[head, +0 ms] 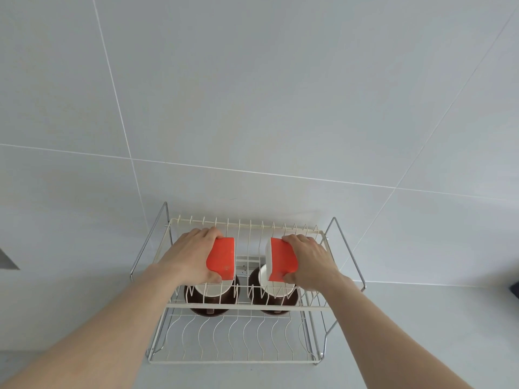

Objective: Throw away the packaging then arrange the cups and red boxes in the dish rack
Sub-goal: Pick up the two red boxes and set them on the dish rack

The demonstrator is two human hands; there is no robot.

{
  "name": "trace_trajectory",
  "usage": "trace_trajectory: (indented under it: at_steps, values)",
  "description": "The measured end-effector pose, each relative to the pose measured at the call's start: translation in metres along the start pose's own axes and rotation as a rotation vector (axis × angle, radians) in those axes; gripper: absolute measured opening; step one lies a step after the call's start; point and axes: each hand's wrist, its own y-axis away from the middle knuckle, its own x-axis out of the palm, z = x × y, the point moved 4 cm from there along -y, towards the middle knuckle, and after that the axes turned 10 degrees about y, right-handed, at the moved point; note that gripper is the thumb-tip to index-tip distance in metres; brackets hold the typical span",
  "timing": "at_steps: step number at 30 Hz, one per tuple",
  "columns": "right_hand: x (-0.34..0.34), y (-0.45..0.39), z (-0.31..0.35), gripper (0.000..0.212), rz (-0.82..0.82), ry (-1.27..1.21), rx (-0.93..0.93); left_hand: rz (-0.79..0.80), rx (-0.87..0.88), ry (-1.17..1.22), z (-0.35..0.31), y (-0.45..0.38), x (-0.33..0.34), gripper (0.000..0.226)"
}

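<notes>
A white two-tier wire dish rack [244, 306] stands against the tiled wall. My left hand [191, 255] grips a red box [222, 258] held upright over the upper tier on the left. My right hand [310, 261] grips a second red box [282, 259] with a white side, upright over the upper tier on the right. Below them, on the lower tier, two dark brown cups with white insides lie at the back: one cup [210, 297] under the left box, the other cup [276, 296] under the right box. No packaging is in view.
The rack has chrome side frames [148, 240] and sits on a pale counter [421, 318]. The front part of the lower tier [233, 341] holds nothing. A dark object [515, 289] shows at the right edge, a grey shape [8, 259] at the left edge.
</notes>
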Motion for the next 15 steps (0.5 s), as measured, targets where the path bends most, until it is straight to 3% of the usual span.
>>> trace_trajectory:
  at_steps: [15]
  values:
    - [-0.0007,-0.0012,0.0014,0.081,-0.045,0.06,-0.015,-0.1,0.065,-0.082,0.0,0.0007,-0.0058,0.091]
